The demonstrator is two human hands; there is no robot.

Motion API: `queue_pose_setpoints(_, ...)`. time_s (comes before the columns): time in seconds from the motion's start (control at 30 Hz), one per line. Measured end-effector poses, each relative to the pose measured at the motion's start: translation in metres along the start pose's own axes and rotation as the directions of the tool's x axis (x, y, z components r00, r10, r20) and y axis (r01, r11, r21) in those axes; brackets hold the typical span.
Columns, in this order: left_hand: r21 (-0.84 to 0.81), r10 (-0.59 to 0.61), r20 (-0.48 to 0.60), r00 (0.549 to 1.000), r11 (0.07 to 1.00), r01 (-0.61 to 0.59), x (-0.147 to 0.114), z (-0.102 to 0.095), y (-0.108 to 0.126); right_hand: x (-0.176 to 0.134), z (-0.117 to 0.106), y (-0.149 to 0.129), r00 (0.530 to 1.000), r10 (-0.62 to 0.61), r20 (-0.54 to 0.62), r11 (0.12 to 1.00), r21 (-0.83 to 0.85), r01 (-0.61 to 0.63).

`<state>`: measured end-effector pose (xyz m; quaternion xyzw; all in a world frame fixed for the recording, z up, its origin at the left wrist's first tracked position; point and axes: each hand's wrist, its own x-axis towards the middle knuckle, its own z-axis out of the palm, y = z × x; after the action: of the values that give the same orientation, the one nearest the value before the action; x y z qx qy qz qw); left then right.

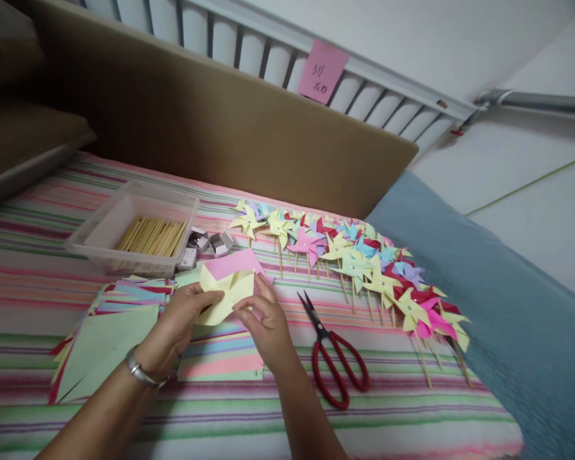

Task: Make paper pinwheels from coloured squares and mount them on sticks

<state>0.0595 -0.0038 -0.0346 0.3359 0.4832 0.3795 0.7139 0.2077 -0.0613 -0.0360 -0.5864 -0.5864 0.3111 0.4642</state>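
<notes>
Folding a yellow sheet [227, 292], thin square craft paper, above the striped bed [412, 415]. Left hand [179, 326] pinching the sheet's left edge, fingers [206, 299] closed on it, thumb on top, likely steadying it. Right hand [268, 329] gripping the right edge, fingers [252, 305] curled shut on the paper, seemingly pressing a crease. Sheet being held just off the cloth, over a pink sheet [237, 262] and a pastel striped sheet [223, 358] lying flat beneath.

Wearing a metal bracelet [141, 374] on the left wrist.

Lying to the left: a fanned paper stack [110, 326] of many colours, pale green on top, close by for easy reach. Sitting beyond it: a clear plastic tray [100, 233], shallow and rectangular, keeping thin wooden sticks [151, 236] together in a bundle. Resting just beside the tray: small open boxes [211, 243], contents too small to tell.

Lying just right of the right hand: scissors [335, 358], red loop handles, dark blades slightly parted, pointing away.

Spreading along the far right of the bed in a loose row: finished pinwheels [364, 268], folded paper vanes in yellow, pink, blue, red and purple, each pinned on a stick, overlapping one another, apparently set aside out of the working space.

Standing behind: a brown board [220, 121], smooth and flat, against white rails carrying a pink note [322, 70]. Showing at right: a blue cloth [483, 287], soft and matte.
</notes>
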Motion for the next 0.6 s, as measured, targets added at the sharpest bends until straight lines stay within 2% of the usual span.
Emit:
queue_pose_setpoints(0.27,0.052,-0.022,0.052,0.998,0.998,0.019,0.001,0.007,-0.012,0.002,0.01,0.006,0.988,0.114,-0.101,0.992,0.061,-0.108)
queue_pose_setpoints(0.6,0.025,-0.057,0.091,0.994,0.998,0.055,-0.001,0.01,-0.012,0.003,0.01,0.011,0.984,0.088,-0.156,0.994,0.082,-0.076)
